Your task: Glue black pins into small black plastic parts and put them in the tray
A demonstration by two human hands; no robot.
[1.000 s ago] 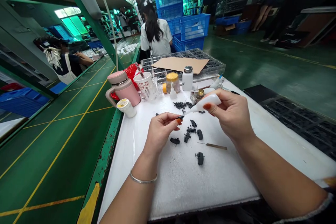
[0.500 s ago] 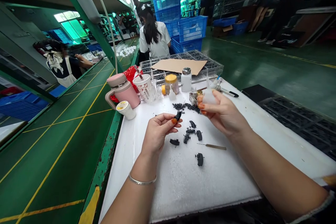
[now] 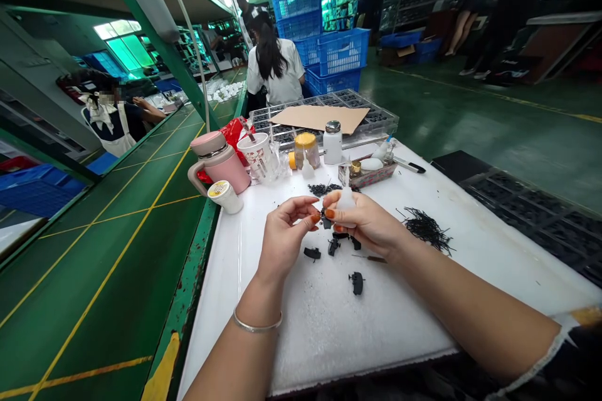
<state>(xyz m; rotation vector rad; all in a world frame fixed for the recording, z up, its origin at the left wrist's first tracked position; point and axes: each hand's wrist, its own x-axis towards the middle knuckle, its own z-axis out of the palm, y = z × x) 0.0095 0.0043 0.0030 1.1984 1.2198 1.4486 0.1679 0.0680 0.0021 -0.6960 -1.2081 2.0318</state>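
Note:
My left hand [image 3: 285, 235] is closed in a pinch, its thumb and fingertips at the edge of a small black plastic part [image 3: 326, 221]. My right hand [image 3: 371, 222] grips a translucent white squeeze bottle [image 3: 347, 199], its thin nozzle pointing up. The right fingertips are close against the same black part, and which fingers bear it is partly hidden. Below the hands, more black parts lie on the white tabletop, such as one at the left [image 3: 312, 254] and one nearer me [image 3: 357, 283]. A thin pick-like tool [image 3: 376, 258] lies partly behind my right hand.
A pile of black pins [image 3: 427, 229] lies right of my hand. Behind are tiny black pieces [image 3: 324, 189], a small tray of bottles [image 3: 376, 174], a pump bottle [image 3: 333, 144], a yellow-lidded jar [image 3: 306, 149], a plastic cup [image 3: 258, 160] and a pink mug [image 3: 226, 166]. A green conveyor [image 3: 117, 250] runs left.
My right hand has brought the squeeze bottle left and down, close to my left hand and the black part. The bottle tray and pin pile now show. My left hand has barely moved.

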